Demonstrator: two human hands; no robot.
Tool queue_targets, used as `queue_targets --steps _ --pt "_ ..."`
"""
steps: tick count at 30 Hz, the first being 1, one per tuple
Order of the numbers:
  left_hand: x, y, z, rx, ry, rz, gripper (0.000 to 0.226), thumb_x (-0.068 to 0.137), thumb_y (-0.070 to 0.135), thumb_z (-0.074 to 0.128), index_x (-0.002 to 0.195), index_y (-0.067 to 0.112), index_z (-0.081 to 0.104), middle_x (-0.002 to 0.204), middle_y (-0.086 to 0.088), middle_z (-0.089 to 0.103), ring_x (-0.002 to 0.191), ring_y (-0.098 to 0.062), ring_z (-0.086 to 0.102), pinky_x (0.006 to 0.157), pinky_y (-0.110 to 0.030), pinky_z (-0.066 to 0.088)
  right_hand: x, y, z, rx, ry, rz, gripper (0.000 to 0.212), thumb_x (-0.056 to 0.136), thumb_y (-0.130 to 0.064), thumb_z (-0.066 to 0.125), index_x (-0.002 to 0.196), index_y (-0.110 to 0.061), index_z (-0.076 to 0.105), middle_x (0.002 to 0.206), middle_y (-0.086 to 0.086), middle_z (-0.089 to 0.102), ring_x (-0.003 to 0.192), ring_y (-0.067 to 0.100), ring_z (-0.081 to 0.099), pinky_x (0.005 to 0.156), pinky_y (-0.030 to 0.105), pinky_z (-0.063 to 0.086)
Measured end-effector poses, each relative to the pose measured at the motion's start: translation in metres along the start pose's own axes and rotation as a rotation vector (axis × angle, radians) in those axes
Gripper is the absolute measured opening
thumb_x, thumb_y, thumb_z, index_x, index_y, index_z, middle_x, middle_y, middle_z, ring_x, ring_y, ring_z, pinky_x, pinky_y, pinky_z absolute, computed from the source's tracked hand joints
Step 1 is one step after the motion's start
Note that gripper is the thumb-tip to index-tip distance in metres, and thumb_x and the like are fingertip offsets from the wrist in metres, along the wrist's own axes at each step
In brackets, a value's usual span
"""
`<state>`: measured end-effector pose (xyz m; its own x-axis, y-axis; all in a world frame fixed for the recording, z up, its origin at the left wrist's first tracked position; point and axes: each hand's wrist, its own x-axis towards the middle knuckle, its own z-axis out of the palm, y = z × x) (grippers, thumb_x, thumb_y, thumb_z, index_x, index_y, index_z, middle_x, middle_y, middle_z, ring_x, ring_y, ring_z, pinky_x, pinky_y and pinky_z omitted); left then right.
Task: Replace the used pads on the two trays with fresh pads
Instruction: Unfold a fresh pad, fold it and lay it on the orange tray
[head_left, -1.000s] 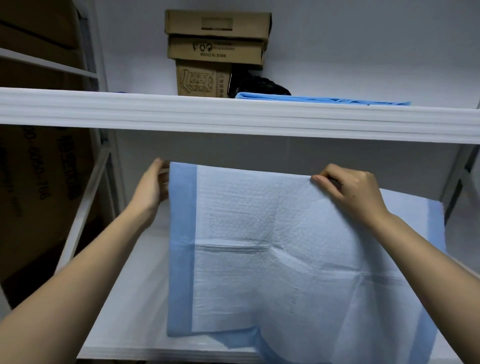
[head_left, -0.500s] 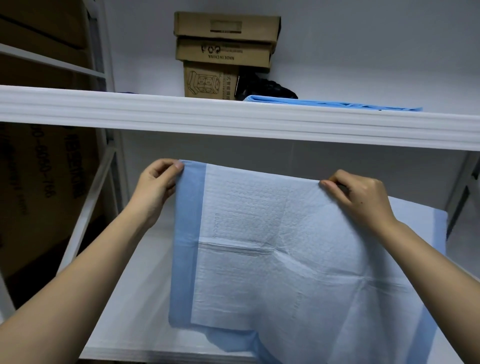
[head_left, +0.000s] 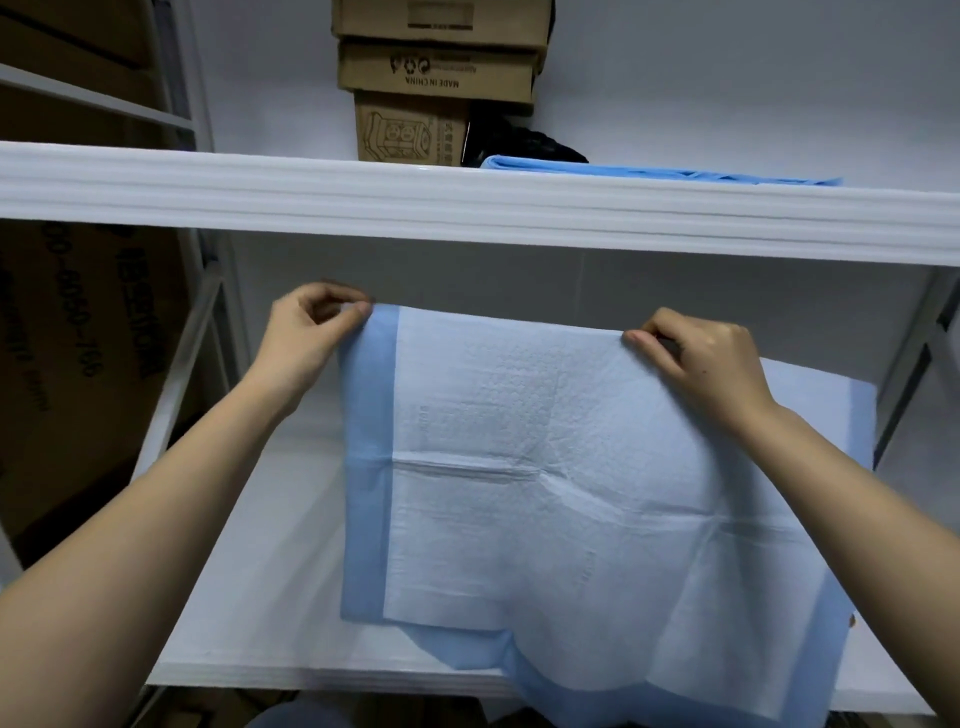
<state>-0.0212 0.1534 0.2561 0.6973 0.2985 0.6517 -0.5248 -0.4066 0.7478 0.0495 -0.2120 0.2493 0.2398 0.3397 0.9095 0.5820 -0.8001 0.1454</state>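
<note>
A white pad with blue borders is spread over the lower white tray, its near right part hanging over the tray's front edge. My left hand pinches the pad's far left corner. My right hand pinches the pad's far edge toward the right. The far edge is held up off the tray. On the upper white tray lies another blue pad, seen edge-on.
Three stacked cardboard boxes and a black object stand at the back of the upper tray. A metal rack frame with large cartons is on the left. A rack post is on the right.
Both hands have lifted the pad's far edge slightly and drawn it to the right and back. My left hand's fingers have curled tighter round the corner.
</note>
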Motion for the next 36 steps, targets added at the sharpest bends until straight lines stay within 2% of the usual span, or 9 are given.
queue_targets --steps 3,5,9,13,17,23,27,30,36 --pt "-0.007 -0.002 0.0 0.33 0.197 0.159 0.014 0.09 0.012 0.056 0.097 0.023 0.062 0.095 0.008 0.067 0.089 -0.008 0.06 0.083 -0.029 0.048 0.003 -0.005 0.0 -0.01 0.004 0.0 0.04 0.092 -0.044 0.047 0.069 -0.012 0.056 0.053 0.003 0.055 0.047 0.028 0.053 0.047 0.026 0.035" --pt "-0.02 0.002 0.011 0.679 0.214 0.415 0.025 0.089 0.019 0.052 0.112 0.016 0.059 0.112 -0.004 0.063 0.105 -0.021 0.056 0.091 -0.037 0.041 0.005 -0.011 0.0 -0.002 0.002 -0.011 0.039 0.092 -0.041 0.048 0.068 -0.012 0.056 0.052 0.003 0.054 0.047 0.027 0.053 0.046 0.026 0.035" --pt "-0.044 0.017 0.055 0.899 -0.229 0.882 0.054 0.089 0.038 0.048 0.135 0.012 0.048 0.137 -0.006 0.051 0.127 -0.018 0.045 0.111 -0.039 0.022 0.009 -0.03 -0.001 -0.003 0.015 -0.122 0.038 0.094 -0.039 0.048 0.068 -0.013 0.058 0.053 0.0 0.055 0.047 0.023 0.055 0.042 0.026 0.035" --pt "-0.038 0.022 0.083 0.916 -0.352 0.797 0.059 0.09 0.051 0.039 0.133 0.013 0.047 0.125 -0.005 0.059 0.117 -0.021 0.054 0.111 -0.039 0.024 0.017 -0.043 -0.009 0.028 0.044 -0.206 0.036 0.094 -0.038 0.05 0.069 -0.014 0.058 0.055 -0.001 0.058 0.047 0.02 0.056 0.04 0.026 0.035" --pt "-0.03 0.033 0.089 0.836 -0.273 0.824 0.041 0.09 0.048 0.034 0.091 0.011 0.053 0.08 -0.009 0.063 0.074 -0.031 0.06 0.066 -0.033 0.035 0.018 -0.045 -0.018 0.048 0.064 -0.239 0.044 0.097 -0.044 0.042 0.069 -0.014 0.058 0.055 -0.001 0.058 0.047 0.02 0.057 0.039 0.026 0.036" --pt "-0.034 0.04 0.082 0.873 -0.237 0.796 0.051 0.087 0.055 0.022 0.09 0.011 0.049 0.078 -0.011 0.066 0.067 -0.036 0.063 0.053 -0.028 0.03 0.009 -0.04 -0.034 0.06 0.0 -0.204 0.046 0.094 -0.049 0.043 0.071 -0.013 0.06 0.056 -0.001 0.06 0.049 0.022 0.059 0.042 0.024 0.036" --pt "-0.033 0.053 0.075 0.899 -0.167 0.885 0.039 0.091 0.042 0.036 0.075 0.009 0.05 0.056 -0.007 0.059 0.041 -0.031 0.055 0.044 -0.021 0.027 0.0 -0.039 -0.056 0.126 -0.292 0.032 0.042 0.077 -0.064 0.053 0.088 -0.023 0.058 0.073 -0.005 0.065 0.068 0.025 0.062 0.058 0.03 0.039" --pt "-0.028 0.06 0.058 0.959 -0.155 0.921 0.037 0.091 0.039 0.037 0.072 0.009 0.049 0.053 -0.006 0.058 0.037 -0.03 0.053 0.044 -0.019 0.025 -0.017 -0.029 -0.065 0.145 -0.514 0.189 0.04 0.071 -0.063 0.066 0.072 -0.026 0.05 0.064 -0.007 0.058 0.064 0.016 0.055 0.06 0.032 0.038" --pt "-0.027 0.068 0.022 1.043 -0.245 0.747 0.032 0.096 0.039 0.044 0.086 0.008 0.049 0.07 -0.012 0.065 0.06 -0.037 0.061 0.051 -0.032 0.037 -0.047 -0.012 -0.081 0.406 -0.864 0.423 0.014 0.079 -0.028 0.075 0.073 -0.019 0.067 0.063 -0.006 0.059 0.056 0.003 0.048 0.057 0.018 0.037"
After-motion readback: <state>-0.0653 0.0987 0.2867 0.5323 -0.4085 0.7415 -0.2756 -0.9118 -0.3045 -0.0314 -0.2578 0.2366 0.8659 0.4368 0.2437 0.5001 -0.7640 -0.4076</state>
